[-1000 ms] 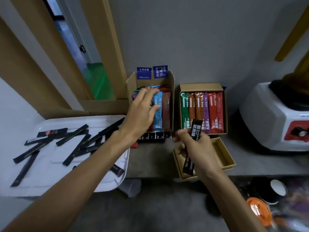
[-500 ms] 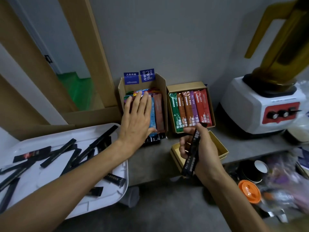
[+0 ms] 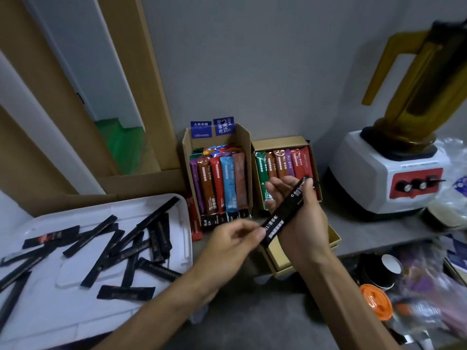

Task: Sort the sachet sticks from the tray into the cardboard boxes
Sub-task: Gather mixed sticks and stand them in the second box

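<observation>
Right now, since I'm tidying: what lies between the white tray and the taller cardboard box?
One red sachet stick lies there, seen in the head view.

A black sachet stick [image 3: 285,211] slants between both hands, in front of the right cardboard box [image 3: 280,142]. The right hand [image 3: 302,219] holds its far part and the left hand [image 3: 233,239] pinches its near end. The right box and the left cardboard box [image 3: 244,150] hold coloured sticks standing side by side. On the left, loose black sticks [image 3: 101,238] lie scattered on a white tray [image 3: 45,314]. A blender [image 3: 390,173] stands at the far right.
</observation>
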### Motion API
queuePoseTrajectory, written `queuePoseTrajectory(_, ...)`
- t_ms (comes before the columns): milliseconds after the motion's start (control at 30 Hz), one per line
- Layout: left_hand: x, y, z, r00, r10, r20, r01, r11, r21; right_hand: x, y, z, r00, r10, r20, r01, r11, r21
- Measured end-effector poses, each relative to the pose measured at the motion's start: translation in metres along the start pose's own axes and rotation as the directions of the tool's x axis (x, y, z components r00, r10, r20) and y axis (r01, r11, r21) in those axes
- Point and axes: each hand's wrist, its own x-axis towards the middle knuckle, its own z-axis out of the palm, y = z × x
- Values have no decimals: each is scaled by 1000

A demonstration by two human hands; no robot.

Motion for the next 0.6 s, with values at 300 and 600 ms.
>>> queuePoseTrajectory(300, 15, 30, -60, 807, 269, -526, -206, 962, 177, -4, 21, -24, 976, 109, 189, 41, 761, -648)
queuePoseTrajectory(600, 84, 47, -88, 665, 745, -57, -53, 123, 991, 45, 71, 12, 943, -7, 334, 334, 47, -941)
